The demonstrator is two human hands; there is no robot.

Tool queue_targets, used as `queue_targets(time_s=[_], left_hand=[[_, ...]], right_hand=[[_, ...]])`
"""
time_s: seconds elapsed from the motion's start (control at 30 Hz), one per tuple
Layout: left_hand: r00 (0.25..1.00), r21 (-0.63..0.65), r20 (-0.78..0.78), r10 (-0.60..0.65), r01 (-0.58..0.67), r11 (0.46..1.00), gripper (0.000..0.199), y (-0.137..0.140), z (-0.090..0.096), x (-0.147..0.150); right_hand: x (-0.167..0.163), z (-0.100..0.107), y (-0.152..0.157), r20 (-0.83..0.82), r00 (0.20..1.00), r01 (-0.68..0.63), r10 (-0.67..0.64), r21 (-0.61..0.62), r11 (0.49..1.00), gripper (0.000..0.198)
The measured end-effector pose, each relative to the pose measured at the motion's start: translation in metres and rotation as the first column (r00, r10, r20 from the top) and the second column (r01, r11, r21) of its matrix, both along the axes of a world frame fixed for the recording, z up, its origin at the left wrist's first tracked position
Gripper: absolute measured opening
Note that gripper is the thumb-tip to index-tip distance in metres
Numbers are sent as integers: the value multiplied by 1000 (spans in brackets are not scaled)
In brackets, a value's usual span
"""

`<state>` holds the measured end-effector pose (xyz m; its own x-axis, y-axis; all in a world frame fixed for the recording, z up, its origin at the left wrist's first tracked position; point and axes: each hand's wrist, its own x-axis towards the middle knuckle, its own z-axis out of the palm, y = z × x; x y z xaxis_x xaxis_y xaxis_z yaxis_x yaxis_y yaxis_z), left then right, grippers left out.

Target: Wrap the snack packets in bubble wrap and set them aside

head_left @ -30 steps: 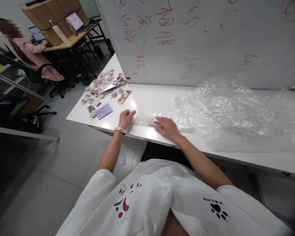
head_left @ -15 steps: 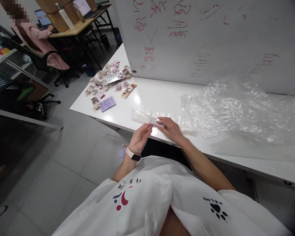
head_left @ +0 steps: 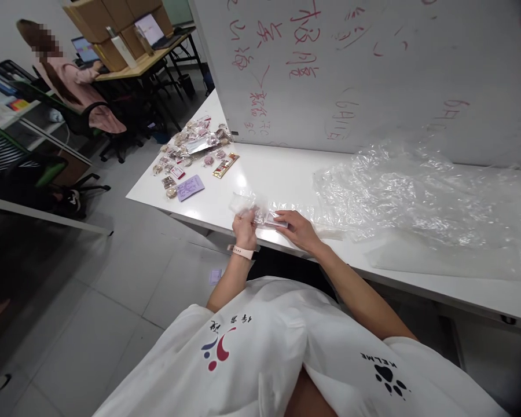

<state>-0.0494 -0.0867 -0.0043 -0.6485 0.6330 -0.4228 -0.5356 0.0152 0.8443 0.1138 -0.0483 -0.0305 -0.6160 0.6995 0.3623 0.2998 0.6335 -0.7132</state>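
At the table's front edge my left hand [head_left: 245,227] is closed on the near end of a clear bubble wrap strip [head_left: 244,201], its fingers folded around the film. My right hand [head_left: 300,229] grips a small flat pale packet with a printed label [head_left: 274,218], which lies on the strip. The strip runs under the packet toward the right. Part of the packet is hidden by my right fingers.
A crumpled heap of clear bubble wrap [head_left: 408,197] covers the right of the white table [head_left: 269,165]. Wrapped snacks [head_left: 195,139], a gold-red packet [head_left: 226,165] and a purple pouch [head_left: 190,187] lie on the left. A whiteboard [head_left: 373,81] stands behind. A person [head_left: 69,75] sits far left.
My left hand has turned from an outstretched, palm-up pose to a closed grip on the strip's left end, lifting and folding it toward the packet. My right hand stays on the packet.
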Motion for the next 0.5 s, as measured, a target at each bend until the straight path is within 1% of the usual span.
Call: queue_targets(time_s=[0.03,0.1,0.17,0.23,0.3,0.37,0.43,0.5], left_hand=[[999,-18,38,38,-38,999,23,1,0,-4],[995,-37,63,75,-72,997,21,-1,0,-9],[995,-10,67,79,-78,997,23,-8,3,-11],[995,30,86,50,-53,998,26,-16,6,-11],[991,46,131,-4,-2,999,27,-23,9,-11],[980,28,193,-49,45,999,23,-28,11,-13],[969,9,239,-61,61,998,17,-29,12,-14],[967,-2,253,-34,36,999,14,-28,11,-15]], right_hand=[[0,0,0,1,1000,-3,3,-1,1000,22],[0,-1,0,3,1000,-3,3,-8,1000,22],[0,-3,0,6,1000,-3,3,-1,1000,21],[0,-3,0,25,1000,-16,15,35,999,22],[-2,-2,-1,107,994,-32,20,110,993,28],[-7,3,-3,243,970,-41,-11,206,978,35],[-14,9,-5,366,928,-48,-64,288,956,38],[-23,13,-5,434,895,-59,-98,334,941,37]])
